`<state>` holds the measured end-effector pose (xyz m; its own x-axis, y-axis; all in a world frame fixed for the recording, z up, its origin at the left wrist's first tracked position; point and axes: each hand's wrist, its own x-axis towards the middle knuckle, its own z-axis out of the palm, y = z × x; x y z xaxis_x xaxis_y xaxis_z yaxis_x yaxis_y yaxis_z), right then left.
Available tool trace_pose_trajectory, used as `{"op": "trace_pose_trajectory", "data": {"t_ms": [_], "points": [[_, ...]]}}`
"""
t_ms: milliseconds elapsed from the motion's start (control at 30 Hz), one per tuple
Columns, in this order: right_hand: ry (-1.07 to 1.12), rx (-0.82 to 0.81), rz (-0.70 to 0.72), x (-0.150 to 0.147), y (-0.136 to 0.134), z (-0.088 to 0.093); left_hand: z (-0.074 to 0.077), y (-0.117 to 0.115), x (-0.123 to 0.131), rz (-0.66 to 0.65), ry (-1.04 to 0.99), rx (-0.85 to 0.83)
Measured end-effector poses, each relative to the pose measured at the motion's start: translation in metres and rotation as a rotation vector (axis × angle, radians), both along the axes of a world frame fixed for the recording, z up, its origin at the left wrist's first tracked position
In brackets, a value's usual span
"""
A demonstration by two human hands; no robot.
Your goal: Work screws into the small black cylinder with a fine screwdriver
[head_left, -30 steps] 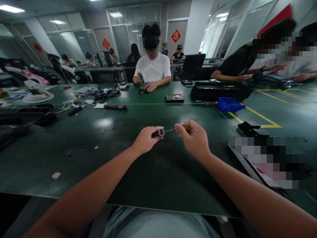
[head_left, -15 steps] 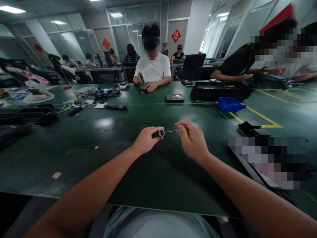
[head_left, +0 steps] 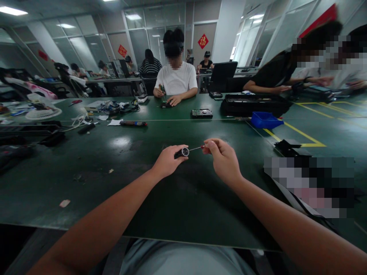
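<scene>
Between the thumb and fingers of my left hand (head_left: 168, 162) is a small black cylindrical part (head_left: 181, 152) with a silvery ring at its end, the ring turned toward me. My right hand (head_left: 225, 158) is closed around the red handle of a screwdriver (head_left: 196, 148). Its thin metal shaft points left and reaches the ringed end of the black part; whether the tip sits inside or just against it, I cannot tell. Both hands are raised over the near middle of the green table (head_left: 183, 214).
Across the table a person in a white shirt (head_left: 176, 80) works on a small dark part. A hard drive (head_left: 202, 113), a blue scoop-like tray (head_left: 266, 120) and a long black housing (head_left: 255, 105) lie beyond my hands. Left of these are a dark pen-shaped tool (head_left: 133, 123) and cables (head_left: 117, 107).
My right hand has shifted its grip on the screwdriver, and the handle end has risen slightly, so the shaft slants more. My left hand stays nearly in place with the black part.
</scene>
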<state>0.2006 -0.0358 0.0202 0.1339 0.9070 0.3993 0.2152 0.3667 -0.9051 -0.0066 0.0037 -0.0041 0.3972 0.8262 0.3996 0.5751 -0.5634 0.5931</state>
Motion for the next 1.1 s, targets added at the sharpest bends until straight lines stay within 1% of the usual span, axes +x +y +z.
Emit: {"op": "trace_pose_trajectory", "data": {"t_ms": [100, 200, 267, 300, 400, 500, 667, 767, 867, 1100], "points": [[0.24, -0.076, 0.045, -0.002, 0.006, -0.004, 0.003, 0.002, -0.002, -0.032, -0.032, 0.021], [0.503, -0.222, 0.099, -0.001, 0.013, -0.007, 0.008, 0.003, -0.003, -0.047, -0.009, 0.075], [0.601, -0.324, 0.114, 0.001, 0.018, -0.01, 0.011, 0.003, -0.003, -0.025, 0.035, 0.085], [0.605, -0.331, 0.09, 0.002, 0.02, -0.011, 0.011, 0.003, -0.003, -0.011, 0.057, 0.077], [0.531, -0.266, 0.006, 0.005, 0.024, -0.015, 0.01, 0.003, -0.003, 0.013, 0.095, 0.036], [0.373, -0.16, -0.025, 0.006, 0.022, -0.016, 0.008, 0.003, -0.003, -0.007, 0.101, 0.038], [-0.014, -0.012, -0.074, 0.003, 0.008, -0.007, 0.006, 0.002, -0.003, -0.027, 0.113, 0.033], [-0.16, 0.042, -0.066, 0.0, 0.0, -0.001, 0.007, 0.001, -0.003, -0.023, 0.116, 0.035], [-0.213, 0.062, -0.044, 0.0, -0.002, 0.001, 0.007, 0.001, -0.003, -0.011, 0.105, 0.046], [-0.193, 0.046, -0.029, -0.001, -0.001, -0.002, 0.006, 0.002, -0.003, -0.022, 0.117, 0.057]]}}
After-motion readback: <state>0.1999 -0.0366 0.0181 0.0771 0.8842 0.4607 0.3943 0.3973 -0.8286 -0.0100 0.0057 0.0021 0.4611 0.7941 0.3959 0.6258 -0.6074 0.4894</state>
